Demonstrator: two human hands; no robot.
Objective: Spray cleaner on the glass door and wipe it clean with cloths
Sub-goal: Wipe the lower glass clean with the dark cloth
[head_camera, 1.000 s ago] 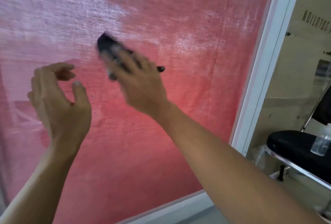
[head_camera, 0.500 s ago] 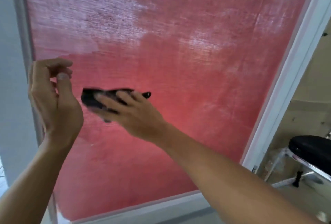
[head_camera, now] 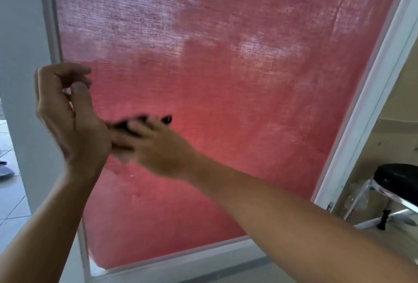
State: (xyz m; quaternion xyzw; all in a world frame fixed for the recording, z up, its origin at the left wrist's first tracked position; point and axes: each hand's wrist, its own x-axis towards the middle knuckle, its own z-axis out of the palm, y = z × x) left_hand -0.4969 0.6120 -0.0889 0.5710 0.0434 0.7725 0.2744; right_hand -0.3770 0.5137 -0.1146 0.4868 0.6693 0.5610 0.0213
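Glass door (head_camera: pixel 237 83) filling nearly the whole view, red woven fabric showing through it, white frame (head_camera: pixel 371 106) down the right edge. Hazy whitish film across the upper pane; lower half reading clearer and deeper red. Mid-wipe, by the look of it, with the top band not yet cleared.

Off to the right beyond the frame, a black padded seat (head_camera: pixel 398 176) on a chrome stand. Tiled floor glimpsed at far left.

Right hand (head_camera: pixel 158 147) reaching across to the left part of the pane, blurred with motion, fingers spread over a dark cloth (head_camera: pixel 126 125) and pressing it to the glass. Grasping or merely pressing flat? Cannot tell through the blur, and the near end of the cloth is lost behind the other hand.

Left hand (head_camera: pixel 67 115) raised just beside the left edge of the door, fingers loosely curled, thumb up, holding nothing, apparently clear of the glass.

Small dark tip (head_camera: pixel 167 119) poking out past the right fingers, likely a corner of the cloth.

Next move, as a judgement: carrying the cloth up into the filmy upper band with overlapping passes and firm, even pressure, left hand kept out of the path.
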